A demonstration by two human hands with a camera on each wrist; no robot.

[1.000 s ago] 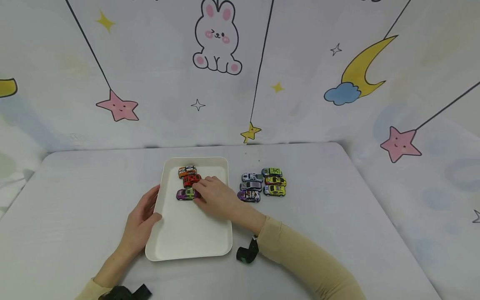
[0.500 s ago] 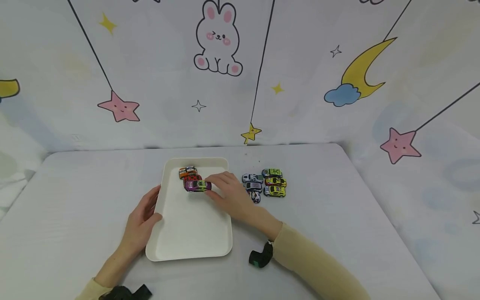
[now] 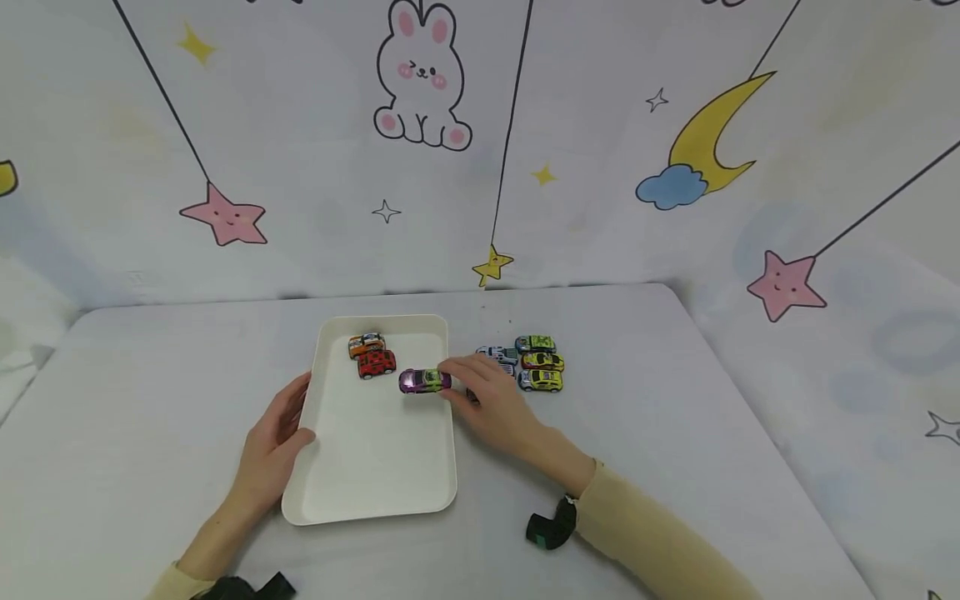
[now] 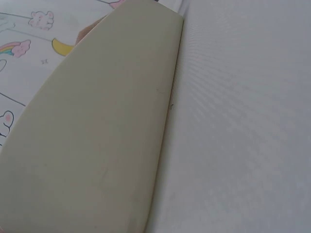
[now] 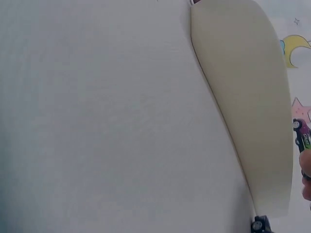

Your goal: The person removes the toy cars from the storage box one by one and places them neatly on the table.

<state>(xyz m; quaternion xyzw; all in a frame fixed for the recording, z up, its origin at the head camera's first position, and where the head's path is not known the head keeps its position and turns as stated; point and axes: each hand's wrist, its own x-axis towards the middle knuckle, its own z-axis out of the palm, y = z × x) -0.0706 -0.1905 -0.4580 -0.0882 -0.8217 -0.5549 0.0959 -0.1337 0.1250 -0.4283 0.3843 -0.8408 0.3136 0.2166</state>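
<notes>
My right hand (image 3: 498, 412) pinches the rear end of a purple-and-green toy car (image 3: 422, 381) between thumb and fingers, above the right part of a white tray (image 3: 375, 458). In the right wrist view the car (image 5: 303, 136) shows beside the fingertips (image 5: 306, 162), over the tray's wall (image 5: 243, 97). An orange-and-white toy car (image 3: 366, 345) and a red toy car (image 3: 377, 363) lie near the tray's far end. At the tray's left side my left hand (image 3: 270, 450) grips the edge, thumb on the rim. The tray wall (image 4: 97, 126) fills much of the left wrist view.
Right of the tray, several toy cars stand in two columns: a green one (image 3: 536, 343), a yellow-and-red one (image 3: 543, 361) and a yellow one (image 3: 541, 381) on the right. My right hand partly hides the left column, with its silver car (image 3: 497, 354).
My right hand has lifted the purple-and-green car off the tray floor and carried it right, away from the red car. The left hand keeps its hold on the tray.
</notes>
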